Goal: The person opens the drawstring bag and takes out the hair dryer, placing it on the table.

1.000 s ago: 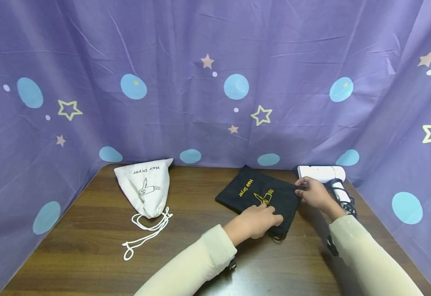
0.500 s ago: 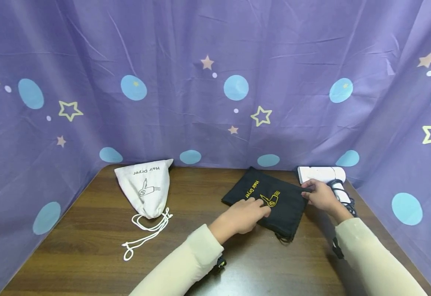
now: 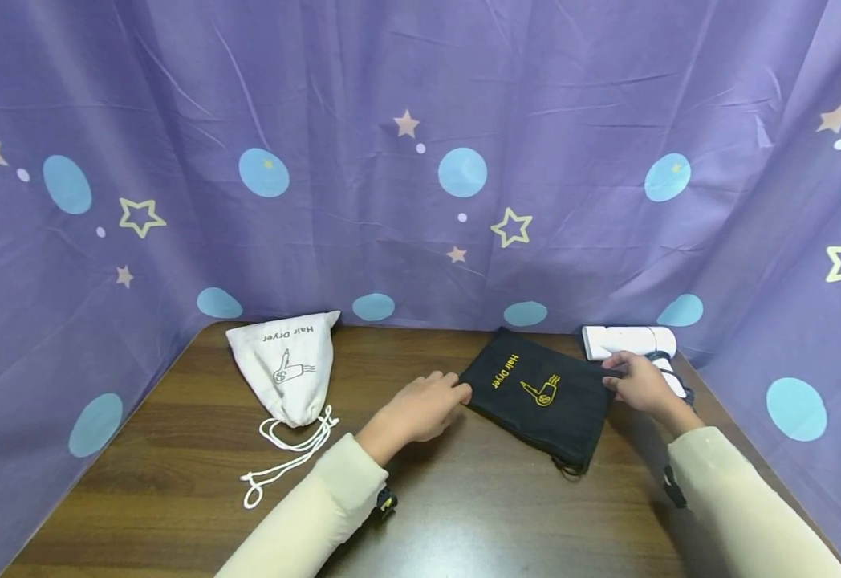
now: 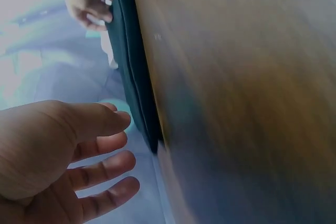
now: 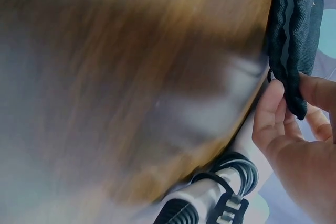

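A flat black drawstring pouch (image 3: 536, 393), printed "Hair Dryer" in yellow with a dryer drawing, lies right of the table's middle. My right hand (image 3: 639, 387) pinches its right corner between thumb and fingers; the right wrist view shows the gathered mouth edge (image 5: 294, 40) between them. At the pouch's left corner is my left hand (image 3: 420, 408). Its loosely bent fingers (image 4: 107, 171) stand apart from the cloth in the left wrist view. Behind the right hand lies a white hair dryer (image 3: 626, 341) with a black cord (image 5: 239, 174) wound at its handle, partly hidden.
A white "Hair Dryer" drawstring pouch (image 3: 286, 361) lies at the table's back left, its white cords (image 3: 294, 461) trailing forward. The brown wooden table (image 3: 175, 482) meets a purple curtain (image 3: 363, 160) with stars and dots at the back and both sides.
The black pouch has shifted to the right with the right hand. The left hand has slid left, off the pouch's front and print, to its left corner.
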`<move>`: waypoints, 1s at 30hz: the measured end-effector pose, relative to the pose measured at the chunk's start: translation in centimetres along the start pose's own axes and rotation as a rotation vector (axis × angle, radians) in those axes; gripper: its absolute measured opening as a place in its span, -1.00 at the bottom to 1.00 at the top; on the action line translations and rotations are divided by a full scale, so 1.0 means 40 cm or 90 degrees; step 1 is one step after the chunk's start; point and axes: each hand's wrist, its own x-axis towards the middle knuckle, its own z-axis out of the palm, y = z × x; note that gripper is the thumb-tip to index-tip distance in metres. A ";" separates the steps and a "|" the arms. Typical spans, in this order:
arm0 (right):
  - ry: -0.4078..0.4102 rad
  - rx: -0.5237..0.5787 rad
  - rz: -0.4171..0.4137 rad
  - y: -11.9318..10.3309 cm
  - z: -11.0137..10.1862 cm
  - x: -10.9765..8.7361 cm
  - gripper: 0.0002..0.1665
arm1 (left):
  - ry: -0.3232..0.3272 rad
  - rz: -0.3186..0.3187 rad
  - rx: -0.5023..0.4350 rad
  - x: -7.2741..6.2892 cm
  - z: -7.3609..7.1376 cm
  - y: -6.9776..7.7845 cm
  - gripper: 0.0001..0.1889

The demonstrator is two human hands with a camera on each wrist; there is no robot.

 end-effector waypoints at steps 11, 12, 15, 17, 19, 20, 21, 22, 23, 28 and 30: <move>0.016 -0.094 -0.023 0.007 -0.036 -0.017 -0.75 | 0.056 -0.057 -0.002 -0.067 -0.013 -0.115 -0.71; 0.014 -0.104 -0.026 0.008 -0.040 -0.018 -0.76 | 0.061 -0.065 -0.011 -0.076 -0.013 -0.128 -0.72; 0.012 -0.130 -0.050 0.013 -0.049 -0.020 -0.78 | 0.078 -0.097 -0.046 -0.103 -0.023 -0.167 -0.73; 0.013 -0.152 -0.063 0.017 -0.051 -0.022 -0.79 | 0.097 -0.118 -0.063 -0.121 -0.031 -0.193 -0.74; 0.016 -0.174 -0.074 0.025 -0.052 -0.023 -0.80 | 0.115 -0.134 -0.071 -0.137 -0.043 -0.217 -0.73; 0.016 -0.184 -0.077 0.029 -0.052 -0.023 -0.81 | 0.124 -0.140 -0.073 -0.145 -0.048 -0.229 -0.73; 0.016 -0.193 -0.080 0.032 -0.053 -0.023 -0.81 | 0.134 -0.143 -0.072 -0.153 -0.053 -0.239 -0.73; 0.015 -0.196 -0.080 0.034 -0.053 -0.023 -0.81 | 0.140 -0.148 -0.074 -0.161 -0.058 -0.249 -0.73; 0.014 -0.201 -0.084 0.036 -0.053 -0.023 -0.80 | 0.144 -0.154 -0.079 -0.169 -0.063 -0.258 -0.73; 0.015 -0.230 -0.104 0.040 -0.053 -0.020 -0.78 | 0.146 -0.216 -0.096 -0.205 -0.076 -0.295 -0.73; 0.011 -0.249 -0.099 0.038 -0.054 -0.021 -0.76 | 0.149 -0.246 -0.090 -0.214 -0.080 -0.310 -0.72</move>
